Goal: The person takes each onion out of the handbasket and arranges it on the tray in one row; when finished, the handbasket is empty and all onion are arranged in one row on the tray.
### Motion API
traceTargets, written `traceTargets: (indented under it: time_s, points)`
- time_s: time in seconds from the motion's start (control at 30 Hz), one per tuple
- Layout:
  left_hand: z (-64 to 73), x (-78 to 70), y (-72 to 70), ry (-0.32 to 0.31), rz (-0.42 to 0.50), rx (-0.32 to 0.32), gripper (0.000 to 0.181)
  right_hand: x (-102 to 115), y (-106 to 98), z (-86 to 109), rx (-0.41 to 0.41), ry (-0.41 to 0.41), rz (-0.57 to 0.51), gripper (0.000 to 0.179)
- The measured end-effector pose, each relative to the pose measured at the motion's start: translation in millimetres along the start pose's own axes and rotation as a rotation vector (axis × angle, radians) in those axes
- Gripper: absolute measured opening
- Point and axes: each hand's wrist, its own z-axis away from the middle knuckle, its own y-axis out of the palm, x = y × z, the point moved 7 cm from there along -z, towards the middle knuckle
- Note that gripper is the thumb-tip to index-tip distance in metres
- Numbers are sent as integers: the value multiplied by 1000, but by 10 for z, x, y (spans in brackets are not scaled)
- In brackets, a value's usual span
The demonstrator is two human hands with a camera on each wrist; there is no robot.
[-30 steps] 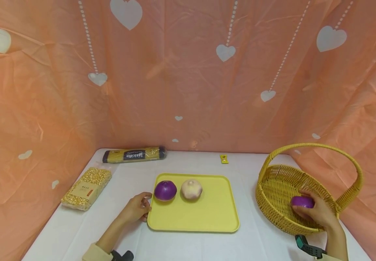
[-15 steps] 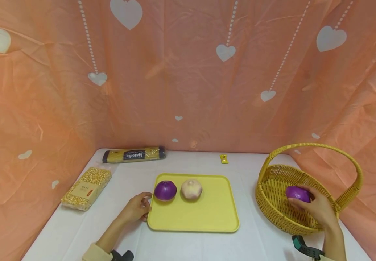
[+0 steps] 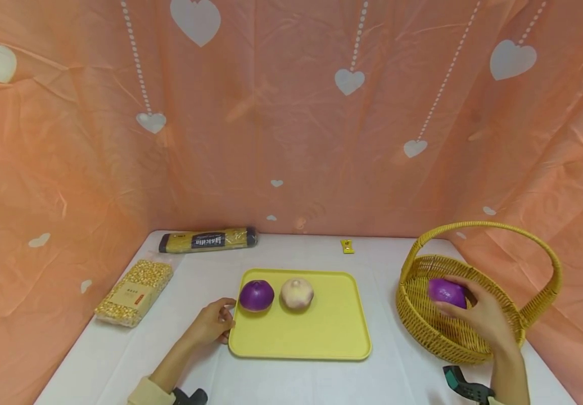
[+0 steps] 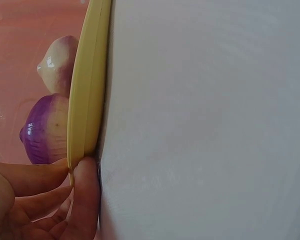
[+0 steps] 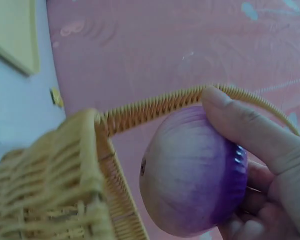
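Observation:
My right hand (image 3: 487,315) grips a purple onion (image 3: 446,293) over the inside of the yellow wicker basket (image 3: 412,320). In the right wrist view the thumb lies along the upper side of this onion (image 5: 190,175), with the other fingers curled partly out of sight behind it. At the left edge of the yellow tray (image 3: 321,337), my left hand (image 3: 212,322) pinches the rim between thumb and fingers; the left wrist view shows this hold on the tray (image 4: 87,100) closely. Another purple onion (image 3: 256,296) and a pale bulb with purplish patches (image 3: 297,294) rest side by side on the tray.
The basket's tall handle (image 3: 483,225) arches above its bowl. A bag of corn kernels (image 3: 136,289) lies on the left of the white table (image 3: 170,371), and a pasta packet (image 3: 209,241) at the back. A small yellow wrapped piece (image 3: 347,246) lies near the rear edge.
The right hand has lifted the onion from low in the basket, moving it leftward and up. The left hand, the tray and its contents have stayed in place.

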Motion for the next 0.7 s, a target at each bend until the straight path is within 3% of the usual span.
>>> traceTargets:
  time_s: [0.27, 0.7]
  points:
    - [5, 2, -2, -6, 3, 0, 45, 221, 70, 7, 17, -71, -22, 72]
    - [10, 3, -4, -14, -4, 2, 44, 536, 261, -13, -28, -294, -95, 61]
